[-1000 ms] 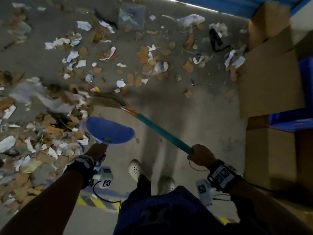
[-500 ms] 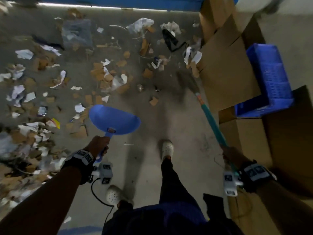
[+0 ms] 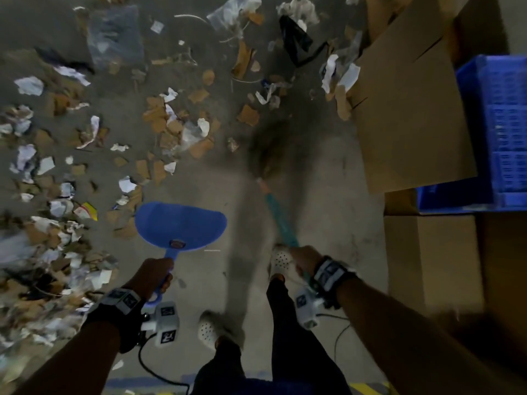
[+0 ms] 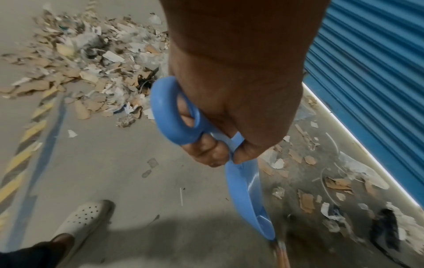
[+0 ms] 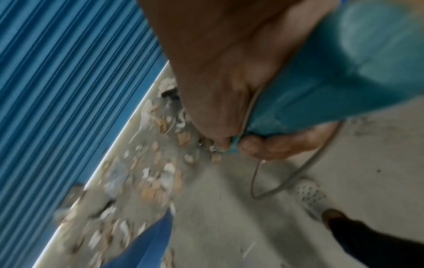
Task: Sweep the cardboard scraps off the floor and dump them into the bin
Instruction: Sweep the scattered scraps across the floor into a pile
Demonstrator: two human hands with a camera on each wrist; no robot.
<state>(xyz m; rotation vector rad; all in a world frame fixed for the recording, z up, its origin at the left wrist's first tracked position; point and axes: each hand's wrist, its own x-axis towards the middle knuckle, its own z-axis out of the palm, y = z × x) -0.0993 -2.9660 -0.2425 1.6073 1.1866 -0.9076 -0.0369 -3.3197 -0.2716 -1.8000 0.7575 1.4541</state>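
Cardboard scraps (image 3: 159, 118) and torn paper litter the grey floor ahead and to the left, with a thick heap (image 3: 42, 252) at the left edge. My left hand (image 3: 152, 276) grips the handle of a blue dustpan (image 3: 182, 226), held above the floor; its looped handle end (image 4: 171, 116) shows in the left wrist view. My right hand (image 3: 305, 259) grips the teal handle of a broom (image 3: 281, 218). The blurred bristles (image 3: 269, 151) point forward at scraps in the middle. In the right wrist view the fingers (image 5: 263, 145) wrap the teal handle (image 5: 321, 81). No bin is in view.
Large cardboard boxes (image 3: 410, 109) and a blue plastic crate (image 3: 499, 124) stand at the right. A blue roller shutter (image 4: 378, 72) closes the far side. My white-shoed feet (image 3: 211, 329) stand on bare concrete between the hands. Yellow-black floor tape (image 4: 25, 137) runs behind.
The broom swung from the left heap over to the right, then back toward the middle. I stepped forward. The dustpan stayed in my left hand.
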